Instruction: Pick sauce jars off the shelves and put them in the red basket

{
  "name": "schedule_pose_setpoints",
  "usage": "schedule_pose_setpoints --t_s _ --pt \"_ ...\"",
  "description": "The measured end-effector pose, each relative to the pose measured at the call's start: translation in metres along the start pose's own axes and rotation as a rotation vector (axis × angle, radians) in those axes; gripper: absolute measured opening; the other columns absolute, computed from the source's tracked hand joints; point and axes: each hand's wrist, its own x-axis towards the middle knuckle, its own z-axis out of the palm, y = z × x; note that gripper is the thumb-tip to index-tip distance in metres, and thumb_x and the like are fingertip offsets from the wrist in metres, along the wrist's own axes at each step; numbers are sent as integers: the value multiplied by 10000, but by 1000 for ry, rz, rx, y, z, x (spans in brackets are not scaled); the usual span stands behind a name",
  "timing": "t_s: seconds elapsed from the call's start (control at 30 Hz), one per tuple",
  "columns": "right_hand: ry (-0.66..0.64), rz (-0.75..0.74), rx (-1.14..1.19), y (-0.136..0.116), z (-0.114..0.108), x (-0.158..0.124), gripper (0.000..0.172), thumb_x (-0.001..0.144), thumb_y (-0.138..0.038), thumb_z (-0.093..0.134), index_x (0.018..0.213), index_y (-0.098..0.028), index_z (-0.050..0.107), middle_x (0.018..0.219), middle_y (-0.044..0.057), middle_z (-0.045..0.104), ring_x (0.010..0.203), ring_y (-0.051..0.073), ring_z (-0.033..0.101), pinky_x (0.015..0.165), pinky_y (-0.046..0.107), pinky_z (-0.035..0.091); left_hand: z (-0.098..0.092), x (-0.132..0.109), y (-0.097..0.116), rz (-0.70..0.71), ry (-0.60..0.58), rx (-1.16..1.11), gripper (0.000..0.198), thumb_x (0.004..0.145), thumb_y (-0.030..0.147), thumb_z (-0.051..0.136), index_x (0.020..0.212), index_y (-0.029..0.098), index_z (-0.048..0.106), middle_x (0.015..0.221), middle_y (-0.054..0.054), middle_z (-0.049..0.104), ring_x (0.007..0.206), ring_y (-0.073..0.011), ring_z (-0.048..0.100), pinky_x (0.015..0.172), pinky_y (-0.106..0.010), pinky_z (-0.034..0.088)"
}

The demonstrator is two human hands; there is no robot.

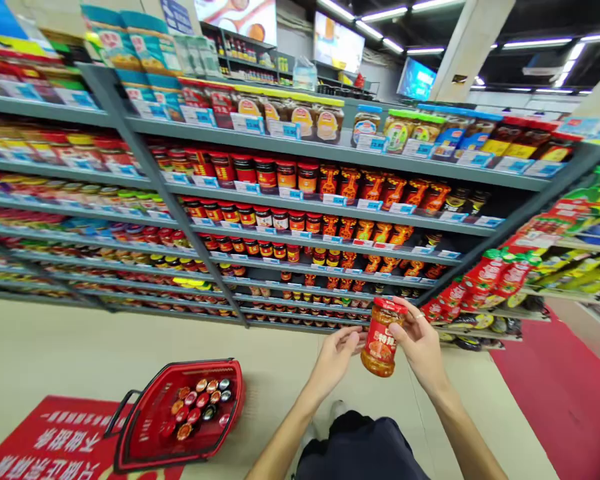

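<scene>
My right hand (417, 343) grips a glass jar of chilli sauce (381, 347) with a red lid and red label, its fingers over the lid. My left hand (335, 355) is at the jar's left side, with its fingertips touching the glass. The jar is tilted slightly, held above the floor in front of my body. A red plastic shopping basket (233, 393) sits on the floor at lower left, holding several jars (200, 403) with dark, red and gold lids.
Long grey supermarket shelves (330, 207) stacked with sauce jars and priced labels fill the view ahead. Red packets hang on a shelf unit (485, 280) to the right. A red floor mat (565, 393) lies at right, and a red printed mat (65, 433) lies under the basket.
</scene>
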Motion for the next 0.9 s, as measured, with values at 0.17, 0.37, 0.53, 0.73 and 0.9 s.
schedule_pose_setpoints --t_s 0.17,0.37,0.53,0.73,0.9 --pt "-88 -29 -11 1 31 35 639 828 -456 807 1395 -248 597 1332 122 704 1179 274 697 993 409 605 -14 -15 -8 -17 47 -69 744 856 716 657 1272 100 680 1199 -210 745 1045 -323 749 862 -449 625" --pt "-189 -46 42 14 63 64 641 806 -434 831 1382 -260 610 1380 112 673 1216 275 676 1028 421 588 -30 -16 -4 13 185 -33 730 841 710 683 1248 104 693 1178 -214 745 1065 -323 741 849 -411 603" --pt "-309 69 134 44 79 74 613 819 -422 824 1368 -263 603 1393 109 663 1233 260 667 1066 422 563 -54 -19 1 -7 398 46 689 857 663 699 1280 119 682 1242 -212 736 1132 -315 716 897 -414 593" --pt "-398 182 122 82 110 68 624 817 -388 828 1381 -265 591 1430 109 640 1253 258 656 1083 433 548 -88 -16 4 -15 484 61 615 886 606 701 1267 124 690 1294 -215 720 1203 -334 691 992 -454 565" --pt "-357 194 61 89 156 59 598 831 -369 817 1376 -261 594 1404 107 660 1242 251 659 1066 423 557 -140 -2 20 16 379 104 533 904 496 727 1297 139 673 1356 -182 693 1288 -301 646 1123 -423 497"
